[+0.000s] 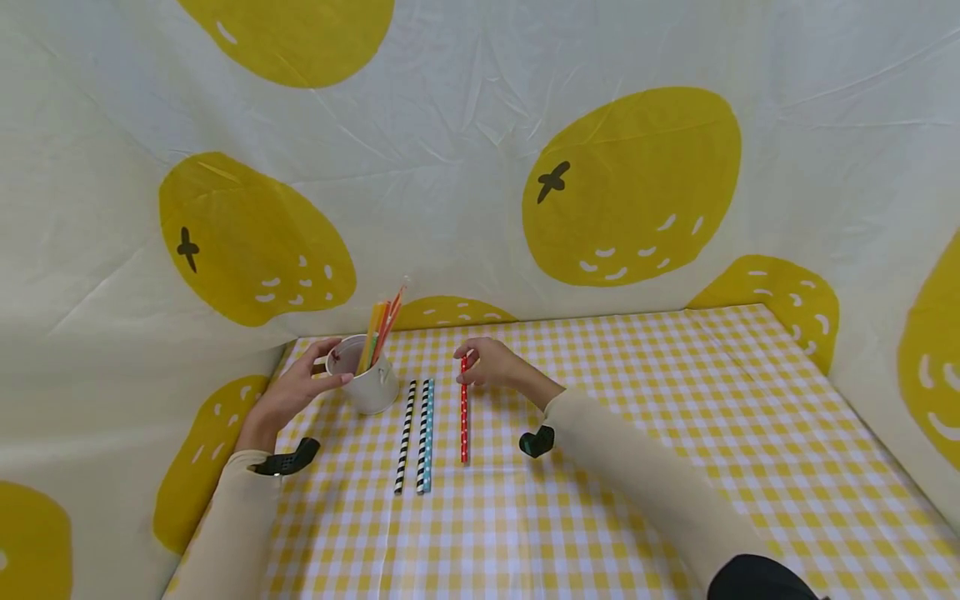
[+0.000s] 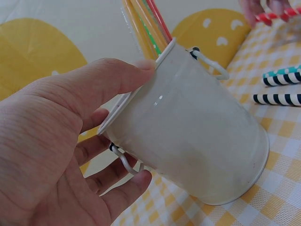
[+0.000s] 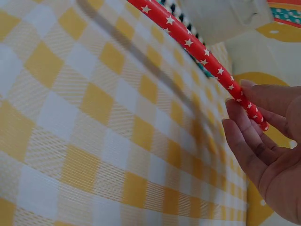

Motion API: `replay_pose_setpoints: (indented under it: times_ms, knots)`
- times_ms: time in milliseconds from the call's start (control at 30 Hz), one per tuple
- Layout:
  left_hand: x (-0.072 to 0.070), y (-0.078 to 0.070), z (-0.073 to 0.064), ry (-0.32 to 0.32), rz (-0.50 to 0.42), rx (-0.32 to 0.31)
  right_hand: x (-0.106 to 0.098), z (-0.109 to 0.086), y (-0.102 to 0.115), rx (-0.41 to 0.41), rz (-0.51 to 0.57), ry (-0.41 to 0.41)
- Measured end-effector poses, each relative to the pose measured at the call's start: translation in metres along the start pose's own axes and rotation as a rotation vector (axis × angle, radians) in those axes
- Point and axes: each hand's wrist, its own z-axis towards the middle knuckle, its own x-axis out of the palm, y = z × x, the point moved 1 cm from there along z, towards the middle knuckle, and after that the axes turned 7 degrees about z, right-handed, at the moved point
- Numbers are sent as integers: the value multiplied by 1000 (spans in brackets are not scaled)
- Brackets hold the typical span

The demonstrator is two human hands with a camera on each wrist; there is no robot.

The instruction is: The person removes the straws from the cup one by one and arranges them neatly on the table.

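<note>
A white metal bucket (image 1: 375, 393) stands at the left of the table, with several coloured paper straws (image 1: 369, 337) leaning out of it. My left hand (image 1: 300, 382) holds it by the rim, the thumb on the near edge and the fingers around the small side handle, as the left wrist view shows. Between thumb and fingertips, my right hand (image 1: 491, 364) pinches one end of a red straw (image 3: 207, 59) with white stars. In the right wrist view, that straw is above the cloth and casts a shadow.
Two black-and-white striped straws (image 1: 406, 437) and a light blue dotted straw (image 1: 429, 435) lie lengthwise between the bucket and the red straw. A yellow-checked cloth (image 1: 637, 467) covers the table. Behind it hangs a pale sheet (image 1: 450, 225) printed with yellow fruit.
</note>
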Motion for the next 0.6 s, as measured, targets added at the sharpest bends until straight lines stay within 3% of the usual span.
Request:
replay_pose_setpoints:
  times_ms: [600]
  knots:
    - [-1, 1, 2, 6, -10, -5, 25, 2, -8, -17, -271, 46]
